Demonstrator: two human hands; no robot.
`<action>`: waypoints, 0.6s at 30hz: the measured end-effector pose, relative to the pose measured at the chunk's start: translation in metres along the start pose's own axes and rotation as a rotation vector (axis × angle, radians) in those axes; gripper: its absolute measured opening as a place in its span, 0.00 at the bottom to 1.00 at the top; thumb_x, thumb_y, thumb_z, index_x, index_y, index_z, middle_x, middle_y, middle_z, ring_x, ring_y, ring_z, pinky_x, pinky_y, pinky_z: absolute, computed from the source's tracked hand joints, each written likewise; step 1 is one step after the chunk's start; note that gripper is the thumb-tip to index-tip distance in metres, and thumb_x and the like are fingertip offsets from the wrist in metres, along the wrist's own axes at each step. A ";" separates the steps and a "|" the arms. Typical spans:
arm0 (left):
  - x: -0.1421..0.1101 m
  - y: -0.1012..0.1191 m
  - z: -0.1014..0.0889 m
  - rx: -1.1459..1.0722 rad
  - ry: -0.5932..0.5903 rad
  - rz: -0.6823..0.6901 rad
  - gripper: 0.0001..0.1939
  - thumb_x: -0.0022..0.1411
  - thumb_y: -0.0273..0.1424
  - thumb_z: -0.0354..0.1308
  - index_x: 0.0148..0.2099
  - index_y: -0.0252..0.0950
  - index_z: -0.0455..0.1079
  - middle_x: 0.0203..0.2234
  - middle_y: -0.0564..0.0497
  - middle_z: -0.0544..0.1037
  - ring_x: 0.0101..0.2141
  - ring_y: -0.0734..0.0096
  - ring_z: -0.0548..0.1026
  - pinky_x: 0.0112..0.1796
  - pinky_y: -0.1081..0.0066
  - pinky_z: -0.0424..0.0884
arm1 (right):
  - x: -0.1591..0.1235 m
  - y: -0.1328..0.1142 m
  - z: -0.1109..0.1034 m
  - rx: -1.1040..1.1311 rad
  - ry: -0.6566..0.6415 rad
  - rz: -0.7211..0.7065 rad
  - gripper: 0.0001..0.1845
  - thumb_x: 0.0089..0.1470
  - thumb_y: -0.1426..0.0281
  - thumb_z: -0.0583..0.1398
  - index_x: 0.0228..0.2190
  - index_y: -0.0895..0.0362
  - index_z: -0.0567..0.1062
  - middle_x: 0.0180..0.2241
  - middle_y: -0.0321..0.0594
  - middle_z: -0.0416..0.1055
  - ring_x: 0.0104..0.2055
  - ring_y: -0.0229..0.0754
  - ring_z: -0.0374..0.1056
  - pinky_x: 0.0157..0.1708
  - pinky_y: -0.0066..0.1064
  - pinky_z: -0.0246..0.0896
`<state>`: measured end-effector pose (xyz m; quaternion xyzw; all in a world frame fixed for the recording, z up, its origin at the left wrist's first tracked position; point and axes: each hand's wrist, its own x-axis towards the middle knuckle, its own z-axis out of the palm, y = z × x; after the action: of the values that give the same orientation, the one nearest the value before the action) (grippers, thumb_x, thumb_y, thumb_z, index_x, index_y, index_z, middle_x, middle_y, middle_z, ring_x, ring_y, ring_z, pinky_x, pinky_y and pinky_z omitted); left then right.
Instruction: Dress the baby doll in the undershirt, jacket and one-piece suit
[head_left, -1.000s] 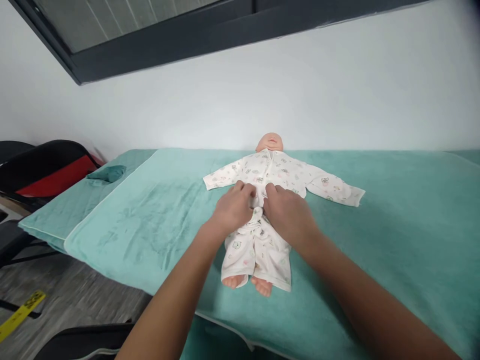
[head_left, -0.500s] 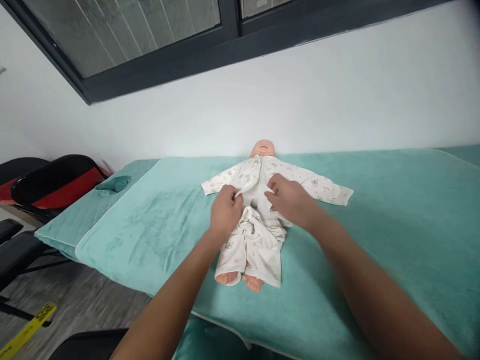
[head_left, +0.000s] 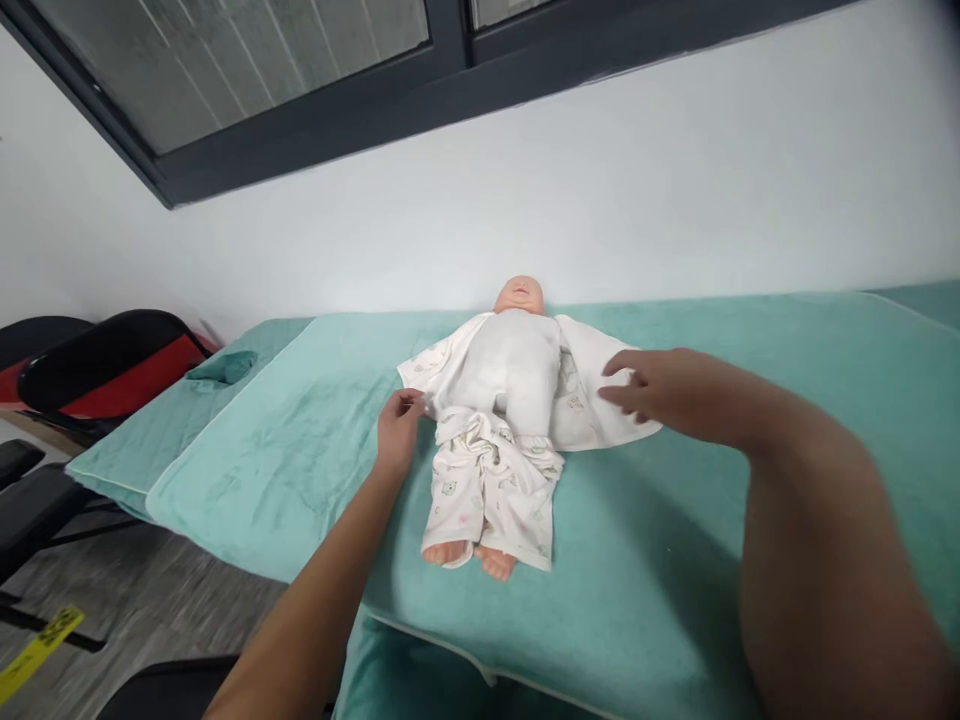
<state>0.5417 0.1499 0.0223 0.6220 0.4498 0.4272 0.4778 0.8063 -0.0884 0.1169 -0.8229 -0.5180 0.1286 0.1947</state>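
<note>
A baby doll [head_left: 511, 370] lies on its back on a teal towel [head_left: 300, 430], head toward the wall. Its white printed shirt [head_left: 581, 395] is spread open to both sides, baring the pale torso. Matching printed trousers [head_left: 487, 490] cover the legs, with bare feet showing below. My left hand [head_left: 397, 432] pinches the left flap of the shirt by the doll's hip. My right hand [head_left: 652, 390] hovers over the right flap with its fingers stretched out, holding nothing.
The towel covers a long table [head_left: 825, 420] against a white wall under a dark-framed window [head_left: 300, 90]. A small teal cloth [head_left: 221, 366] lies at the far left end. Black and red chairs [head_left: 105, 370] stand to the left, with a yellow tape [head_left: 34, 655] on the grey floor.
Both hands went from the middle of the doll's chest outward, pulling the shirt flaps apart. The torso is now bare. My right hand has let go of the flap.
</note>
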 end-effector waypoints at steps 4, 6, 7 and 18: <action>-0.015 0.010 -0.009 -0.018 -0.357 -0.001 0.09 0.49 0.34 0.66 0.33 0.34 0.77 0.29 0.50 0.78 0.32 0.69 0.72 0.38 0.71 0.65 | 0.010 -0.049 0.025 0.054 -0.232 -0.246 0.09 0.56 0.62 0.56 0.32 0.51 0.75 0.32 0.36 0.75 0.32 0.42 0.68 0.30 0.33 0.56; -0.019 0.011 -0.015 -0.039 -0.461 -0.033 0.12 0.50 0.35 0.67 0.35 0.34 0.78 0.30 0.49 0.79 0.32 0.68 0.72 0.38 0.70 0.65 | 0.015 -0.057 0.034 0.051 -0.280 -0.252 0.10 0.55 0.61 0.56 0.27 0.52 0.73 0.28 0.34 0.73 0.30 0.40 0.65 0.28 0.32 0.53; -0.021 0.011 -0.018 -0.063 -0.488 -0.045 0.13 0.50 0.36 0.67 0.36 0.34 0.78 0.30 0.49 0.79 0.33 0.67 0.72 0.39 0.69 0.66 | 0.016 -0.058 0.037 0.055 -0.298 -0.246 0.11 0.54 0.60 0.57 0.26 0.53 0.72 0.27 0.34 0.72 0.29 0.40 0.65 0.27 0.32 0.52; -0.022 0.005 -0.024 -0.128 -0.576 -0.040 0.19 0.59 0.46 0.60 0.33 0.33 0.74 0.34 0.46 0.77 0.38 0.65 0.71 0.42 0.68 0.65 | 0.004 -0.049 0.059 0.148 -0.198 -0.413 0.05 0.50 0.66 0.59 0.26 0.54 0.67 0.29 0.33 0.68 0.32 0.38 0.62 0.31 0.30 0.52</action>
<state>0.5138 0.1326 0.0293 0.6773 0.2797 0.2511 0.6324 0.7446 -0.0545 0.0868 -0.6664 -0.6810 0.2039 0.2250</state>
